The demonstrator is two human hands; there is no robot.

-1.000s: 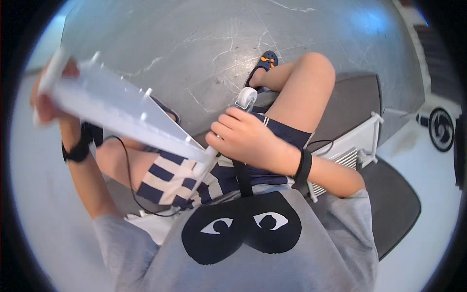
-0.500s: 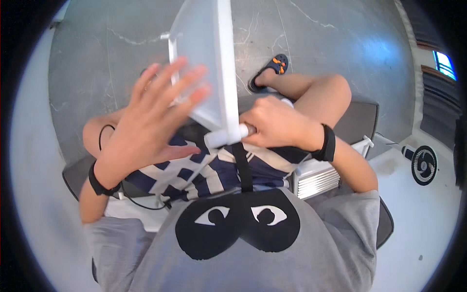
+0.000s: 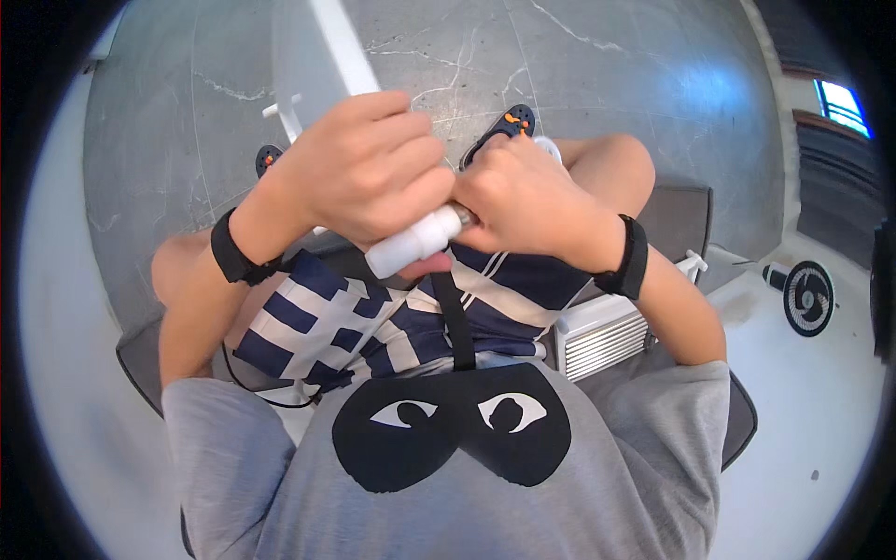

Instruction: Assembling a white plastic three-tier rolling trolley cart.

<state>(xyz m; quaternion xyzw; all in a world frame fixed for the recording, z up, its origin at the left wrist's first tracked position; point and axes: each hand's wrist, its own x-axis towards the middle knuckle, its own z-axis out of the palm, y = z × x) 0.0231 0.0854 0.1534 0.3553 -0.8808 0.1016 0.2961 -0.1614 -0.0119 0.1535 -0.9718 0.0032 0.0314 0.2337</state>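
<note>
My left hand (image 3: 369,168) is closed around the edge of a white-framed panel (image 3: 343,42) with a cloudy sheet in it, close to its corner. A white round corner fitting (image 3: 411,245) sticks out below that hand. My right hand (image 3: 527,191) is closed on a short rod, whose greyish end (image 3: 464,217) meets the fitting between the two hands. A white round end piece (image 3: 548,147) shows just beyond my right knuckles and seems to belong to the rod. My fingers hide most of the rod and the panel's edge.
White slatted parts (image 3: 607,336) lie beside my right hip on the dark grey seat (image 3: 681,210). A black fan (image 3: 808,299) stands on the pale surface at right. A black cable (image 3: 271,401) runs by my left hip. Grey veined floor (image 3: 635,84) lies ahead.
My left hand, open and spread before, has moved right and closed on the panel's edge near the fitting. The panel's top has tilted to the left. My right hand still holds the rod.
</note>
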